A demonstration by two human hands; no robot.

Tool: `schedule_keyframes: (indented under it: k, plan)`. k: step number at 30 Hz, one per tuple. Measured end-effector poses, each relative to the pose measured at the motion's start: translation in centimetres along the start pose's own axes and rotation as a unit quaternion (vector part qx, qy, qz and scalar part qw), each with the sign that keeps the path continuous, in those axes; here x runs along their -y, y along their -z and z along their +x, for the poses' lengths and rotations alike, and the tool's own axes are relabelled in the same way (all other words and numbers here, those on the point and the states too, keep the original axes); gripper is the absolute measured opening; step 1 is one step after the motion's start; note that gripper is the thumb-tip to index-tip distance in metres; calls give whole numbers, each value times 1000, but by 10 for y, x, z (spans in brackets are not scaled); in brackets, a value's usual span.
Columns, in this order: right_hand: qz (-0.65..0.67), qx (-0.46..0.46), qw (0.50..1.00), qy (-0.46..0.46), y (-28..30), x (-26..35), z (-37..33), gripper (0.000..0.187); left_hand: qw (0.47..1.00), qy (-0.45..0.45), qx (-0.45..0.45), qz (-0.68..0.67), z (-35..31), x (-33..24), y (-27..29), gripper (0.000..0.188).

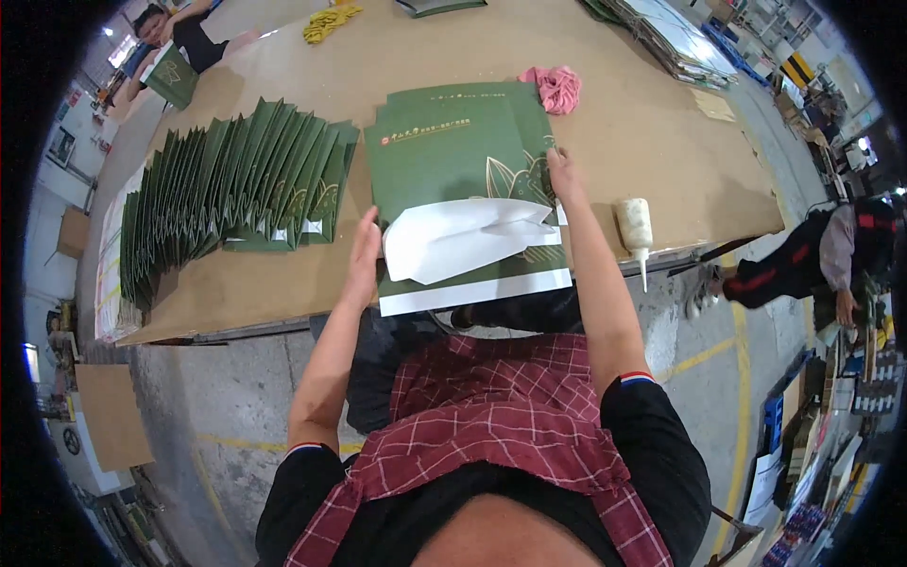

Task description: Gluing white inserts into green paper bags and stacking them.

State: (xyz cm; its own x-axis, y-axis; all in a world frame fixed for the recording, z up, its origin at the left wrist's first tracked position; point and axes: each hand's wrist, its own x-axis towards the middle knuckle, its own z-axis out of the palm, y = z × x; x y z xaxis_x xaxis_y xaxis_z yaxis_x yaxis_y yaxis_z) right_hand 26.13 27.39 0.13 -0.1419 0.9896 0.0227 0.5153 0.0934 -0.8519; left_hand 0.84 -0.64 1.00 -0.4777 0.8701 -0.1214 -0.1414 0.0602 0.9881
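Note:
A small pile of flat green paper bags (444,156) with gold print lies before me at the table's front edge. Across the near part of the top bag stretches a white paper flap (453,241), folded open with a crease. My left hand (363,257) is at the pile's left edge, fingers straight and together. At the right edge, farther up, my right hand (565,178) touches the bags with its fingers extended along the side. To the right of the pile is a whitish squeeze bottle (634,225), its nozzle reaching past the table edge.
Many folded green bags (236,180) stand fanned in a row at left. A pink cloth (553,90) touches the pile's far corner. Yellow gloves (331,23) lie farther back. A person (194,42) across the table holds a green bag; another person (822,250) is at right.

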Motion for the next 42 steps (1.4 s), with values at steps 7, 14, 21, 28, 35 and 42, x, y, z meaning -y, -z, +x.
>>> schedule_keyframes:
  k: [7, 14, 21, 28, 35, 42]
  plan:
    - [-14, 99, 994, -49, 0, -3, 2, 60, 998, 57, 10, -27, 46, -27, -4, 71]
    - [70, 158, 979, -105, -14, -3, -10, 68, 997, 62, 50, 17, 63, -20, 16, 71]
    - [1, 141, 989, -36, -13, 19, -26, 54, 996, 38, 75, -23, 56, -20, 18, 75]
    - [-38, 151, 988, -22, 12, 32, -57, 51, 978, 9, 29, 206, 45, 2, 12, 82]
    - [-86, 125, 988, 23, 20, 42, -86, 48, 985, -28, 9, 171, 19, -2, 19, 81]
    - [78, 159, 984, -18, 4, 38, -136, 57, 954, 231, 59, -181, -16, -30, 62, 55]
